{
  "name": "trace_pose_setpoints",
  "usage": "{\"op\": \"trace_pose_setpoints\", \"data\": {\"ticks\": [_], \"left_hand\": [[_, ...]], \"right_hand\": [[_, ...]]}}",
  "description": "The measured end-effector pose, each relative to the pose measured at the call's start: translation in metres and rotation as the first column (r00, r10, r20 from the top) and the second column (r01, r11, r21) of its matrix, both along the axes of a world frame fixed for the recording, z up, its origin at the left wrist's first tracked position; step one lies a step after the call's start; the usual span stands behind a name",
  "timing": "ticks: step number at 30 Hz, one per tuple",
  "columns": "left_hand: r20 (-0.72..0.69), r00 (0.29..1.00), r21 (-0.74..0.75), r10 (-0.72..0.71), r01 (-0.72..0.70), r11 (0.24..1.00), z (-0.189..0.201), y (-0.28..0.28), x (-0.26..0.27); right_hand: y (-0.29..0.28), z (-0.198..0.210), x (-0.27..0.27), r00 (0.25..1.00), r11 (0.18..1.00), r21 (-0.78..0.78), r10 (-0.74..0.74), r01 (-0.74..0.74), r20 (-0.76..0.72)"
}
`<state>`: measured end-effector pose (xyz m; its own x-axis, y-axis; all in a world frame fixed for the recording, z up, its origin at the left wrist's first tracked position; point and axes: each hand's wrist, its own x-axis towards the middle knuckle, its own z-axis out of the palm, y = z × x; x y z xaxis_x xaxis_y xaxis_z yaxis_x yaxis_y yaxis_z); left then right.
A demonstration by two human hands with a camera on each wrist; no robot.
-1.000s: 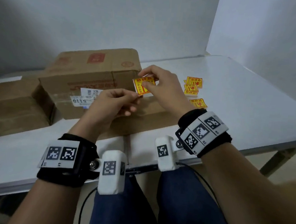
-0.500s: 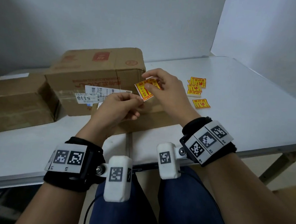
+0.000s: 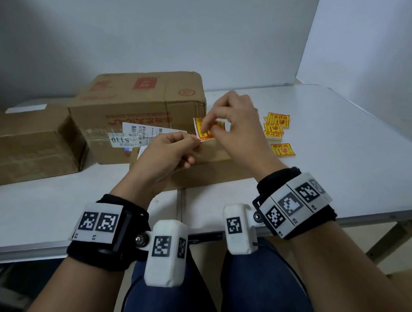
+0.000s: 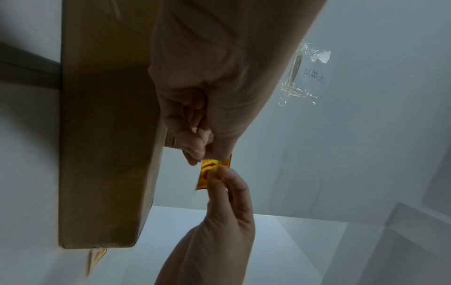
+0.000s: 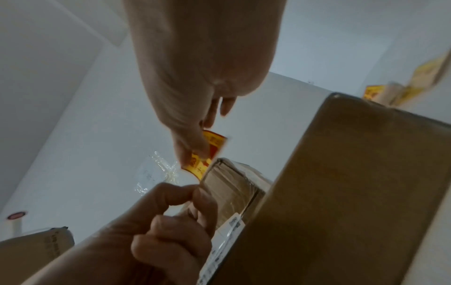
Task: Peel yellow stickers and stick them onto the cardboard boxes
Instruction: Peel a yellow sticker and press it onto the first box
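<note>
A yellow sticker with red print (image 3: 203, 131) (image 4: 207, 171) (image 5: 207, 156) is held in the air between both hands, above a low flat cardboard box (image 3: 208, 173) at the table's front. My left hand (image 3: 171, 151) pinches its lower left corner between thumb and forefinger. My right hand (image 3: 231, 126) pinches its upper part from the right with thumb and forefinger, the other fingers raised. A large cardboard box (image 3: 140, 107) with a white shipping label stands behind my left hand. Loose yellow stickers (image 3: 276, 126) lie on the table to the right.
A third cardboard box (image 3: 28, 143) lies at the far left of the white table (image 3: 347, 146). One single sticker (image 3: 283, 149) lies nearer the front than the pile. Grey walls close the back and right. My knees sit under the table's front edge.
Both hands and the sticker have stayed above the flat box. My right hand's fingers have shifted on the sticker, and its free fingers have lifted higher. The head view has tilted slightly.
</note>
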<state>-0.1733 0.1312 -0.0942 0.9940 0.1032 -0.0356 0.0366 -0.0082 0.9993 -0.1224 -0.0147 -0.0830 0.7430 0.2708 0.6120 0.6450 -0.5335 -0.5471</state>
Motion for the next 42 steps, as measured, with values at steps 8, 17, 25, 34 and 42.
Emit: {"op": "trace_pose_setpoints", "data": {"ticks": [8,17,25,34,42], "left_hand": [[0.038,0.999,-0.038,0.002,-0.001,0.999,-0.004,0.004,0.0],[0.107,0.994,0.03,0.029,-0.033,0.999,-0.004,0.006,0.0],[0.124,0.992,0.085,0.038,-0.049,0.995,-0.001,0.003,-0.003],[0.193,0.977,0.207,0.093,-0.133,0.969,-0.002,0.001,-0.003],[0.197,0.977,0.308,0.084,-0.143,0.941,0.002,-0.001,-0.003]], "right_hand": [[0.0,0.004,0.0,0.991,0.987,-0.159,0.01,-0.032,-0.137],[-0.005,0.011,-0.008,0.956,0.994,-0.084,0.049,-0.076,-0.29],[-0.004,0.009,-0.011,0.954,0.995,-0.058,0.06,-0.08,-0.295],[-0.003,0.009,-0.012,0.951,0.992,-0.098,0.046,-0.08,-0.305],[-0.003,0.014,-0.013,0.947,0.986,-0.15,0.028,-0.08,-0.32]]}}
